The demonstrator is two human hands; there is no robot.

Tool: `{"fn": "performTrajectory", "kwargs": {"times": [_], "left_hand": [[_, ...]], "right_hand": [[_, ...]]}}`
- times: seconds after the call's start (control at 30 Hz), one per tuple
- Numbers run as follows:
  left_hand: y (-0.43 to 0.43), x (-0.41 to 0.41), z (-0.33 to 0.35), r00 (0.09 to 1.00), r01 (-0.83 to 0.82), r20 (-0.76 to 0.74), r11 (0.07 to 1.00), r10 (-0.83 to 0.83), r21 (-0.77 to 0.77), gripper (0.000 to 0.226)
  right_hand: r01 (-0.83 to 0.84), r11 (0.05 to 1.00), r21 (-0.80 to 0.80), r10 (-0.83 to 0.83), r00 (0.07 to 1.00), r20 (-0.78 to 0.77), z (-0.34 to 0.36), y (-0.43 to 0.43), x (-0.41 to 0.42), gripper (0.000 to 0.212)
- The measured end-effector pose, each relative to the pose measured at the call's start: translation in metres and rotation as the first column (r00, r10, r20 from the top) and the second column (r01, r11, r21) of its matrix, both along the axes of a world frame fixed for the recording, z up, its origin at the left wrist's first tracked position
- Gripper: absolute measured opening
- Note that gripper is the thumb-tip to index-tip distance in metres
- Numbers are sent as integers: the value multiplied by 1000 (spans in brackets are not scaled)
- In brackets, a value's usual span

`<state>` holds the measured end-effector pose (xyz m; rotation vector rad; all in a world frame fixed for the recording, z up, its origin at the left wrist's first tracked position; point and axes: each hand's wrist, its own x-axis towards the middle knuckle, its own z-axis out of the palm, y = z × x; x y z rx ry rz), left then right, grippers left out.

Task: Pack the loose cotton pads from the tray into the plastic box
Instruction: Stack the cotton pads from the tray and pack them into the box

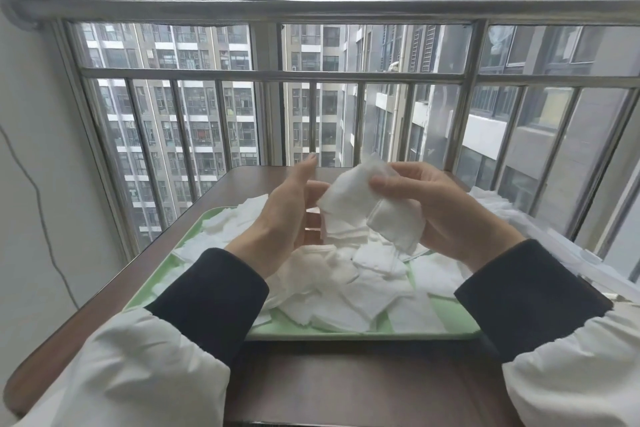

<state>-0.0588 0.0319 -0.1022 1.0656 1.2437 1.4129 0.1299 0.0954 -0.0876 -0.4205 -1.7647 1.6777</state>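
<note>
A pale green tray (pixel 460 326) lies on the brown table, heaped with loose white cotton pads (pixel 367 291). Both hands are raised over it. My right hand (pixel 446 208) grips a bunch of white pads (pixel 349 191), thumb pressed on top, and a translucent bundle (pixel 394 229) hangs below its palm; whether that is the plastic box I cannot tell. My left hand (pixel 280 215) faces the bunch with straight fingers that touch its left edge. A neat stack of pads (pixel 346 234) shows between the two hands.
The brown table (pixel 346 385) stands against a metal window railing (pixel 277 74). At the right edge lies a clear plastic bag holding more white material (pixel 502 210). A thin cable (pixel 41 211) hangs on the left wall.
</note>
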Motion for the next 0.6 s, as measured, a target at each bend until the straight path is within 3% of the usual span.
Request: {"fn": "performTrajectory", "kwargs": {"times": [0.17,0.4,0.5,0.6], "left_hand": [[-2,-2,0,976,196,-98,981,-195,-4,101],[1,-2,-5,928,251,-294,967,-228,45,55],[-1,-3,-7,876,301,-420,949,-238,89,39],[-1,-6,-9,875,276,-445,952,-191,135,25]], "right_hand": [[15,988,151,-47,976,211,8,3,11,30],[54,949,312,-156,937,313,7,5,14,32],[83,916,391,-227,914,337,8,6,15,20],[129,897,424,-283,903,324,7,6,14,18]]}}
